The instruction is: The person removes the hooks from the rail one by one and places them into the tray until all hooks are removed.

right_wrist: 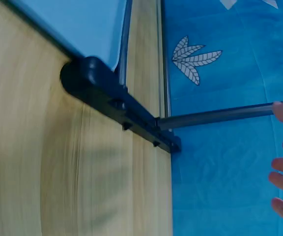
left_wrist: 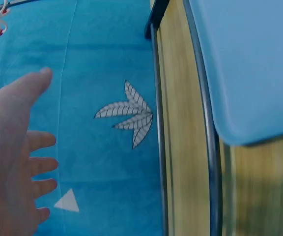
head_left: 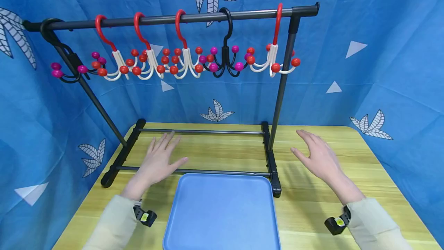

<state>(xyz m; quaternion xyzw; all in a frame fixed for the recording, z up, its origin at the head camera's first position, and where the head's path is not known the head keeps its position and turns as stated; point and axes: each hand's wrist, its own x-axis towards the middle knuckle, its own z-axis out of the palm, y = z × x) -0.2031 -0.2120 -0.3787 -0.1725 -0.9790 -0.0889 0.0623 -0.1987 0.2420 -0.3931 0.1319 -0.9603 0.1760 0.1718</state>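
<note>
My left hand (head_left: 157, 162) is held above the lower left part of a black garment rack (head_left: 204, 18), palm down, with fingers spread and nothing in them. On the other side, my right hand (head_left: 320, 160) hovers over the table to the right of the rack's foot, fingers extended and holding nothing. From the top bar hang several red-and-white claw hooks (head_left: 187, 59) with red ball tips. Two black claw hooks (head_left: 225, 57) with magenta balls hang there too, one of them at the far left end. Between the hands lies a blue tray (head_left: 223, 211) with nothing on it.
The rack's black right foot (head_left: 272, 165) stands beside the tray's far right corner. A lower crossbar (head_left: 222, 172) runs just behind the tray. Pale wood tabletop (head_left: 347, 142) lies beneath, and a blue patterned cloth (head_left: 392, 49) hangs around the back and sides.
</note>
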